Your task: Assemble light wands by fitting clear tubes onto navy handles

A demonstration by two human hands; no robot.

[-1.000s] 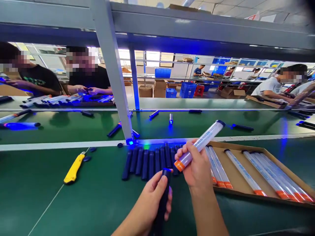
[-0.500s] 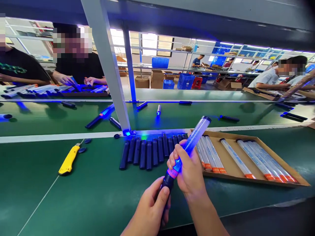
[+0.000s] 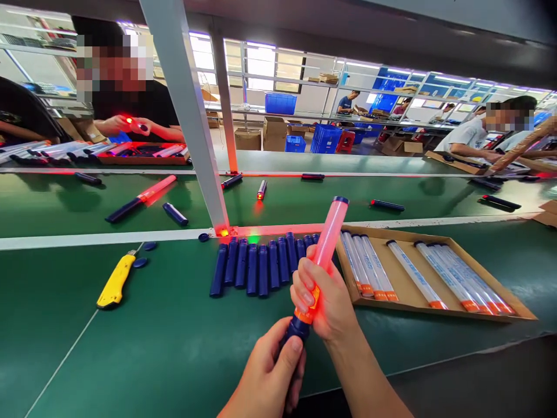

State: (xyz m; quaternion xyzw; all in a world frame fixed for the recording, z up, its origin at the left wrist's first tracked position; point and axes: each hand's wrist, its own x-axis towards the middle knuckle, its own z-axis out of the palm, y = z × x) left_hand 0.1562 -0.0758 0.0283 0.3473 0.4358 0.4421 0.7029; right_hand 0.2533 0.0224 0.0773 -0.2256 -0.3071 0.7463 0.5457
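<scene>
Bright windows and metal shelving fill the top of the frame, with blue plastic crates [image 3: 281, 103] near the upper centre. A grey metal post [image 3: 187, 116] slants down from the top edge, left of centre. At upper left, a co-worker in a black top [image 3: 161, 104] holds a small object with a red light; at upper right sits a person in a white top [image 3: 461, 133].

Across the lower frame spreads a smooth green work surface [image 3: 174, 360]. At lower centre, the left hand [image 3: 272, 366] is closed around a dark blue cylindrical handle [image 3: 298, 328]. Just above it, the right hand [image 3: 322, 296] grips a clear plastic tube with an orange band and a dark end cap [image 3: 331, 238]. The tube glows red, leans up and to the right, and meets the handle end to end.

Behind the hands, at mid-frame, lies a row of dark blue cylinders [image 3: 263, 270]. Right of centre, a shallow brown cardboard tray [image 3: 401, 278] contains more clear tubes with orange ends. Left of centre lies a yellow utility knife [image 3: 116, 283], with small dark round caps [image 3: 140, 263] near its upper end.
</scene>
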